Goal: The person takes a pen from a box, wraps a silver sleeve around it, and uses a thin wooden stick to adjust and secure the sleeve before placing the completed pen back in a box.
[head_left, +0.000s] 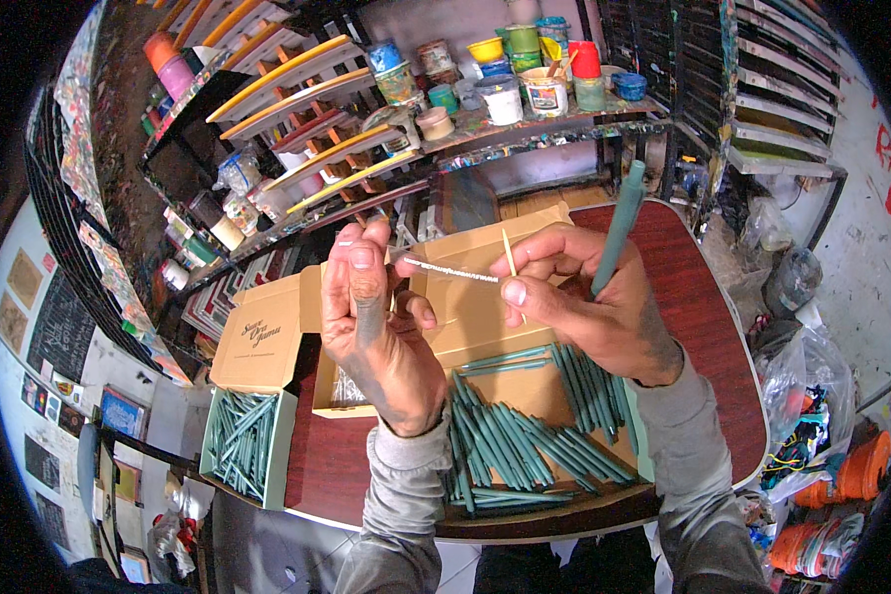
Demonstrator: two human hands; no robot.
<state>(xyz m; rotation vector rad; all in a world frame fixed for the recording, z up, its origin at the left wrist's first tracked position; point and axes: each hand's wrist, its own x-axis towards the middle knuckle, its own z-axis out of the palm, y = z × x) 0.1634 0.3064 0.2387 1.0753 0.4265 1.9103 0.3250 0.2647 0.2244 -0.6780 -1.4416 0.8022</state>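
Note:
Above the table, my left hand pinches one end of a narrow clear strip with white lettering. The strip's other end reaches the fingertips of my right hand. Between its thumb and forefinger, my right hand grips a thin wooden toothpick, which points up. A dark green pen is tucked upright between other fingers of that same hand. Below my hands, an open cardboard box holds many green pens, some in rows and some loose.
At the left, a smaller open box is filled with green pens. Clear plastic pieces lie in a box beside it. All stand on a dark red table. Paint tubs crowd the shelf behind; plastic bags hang at the right.

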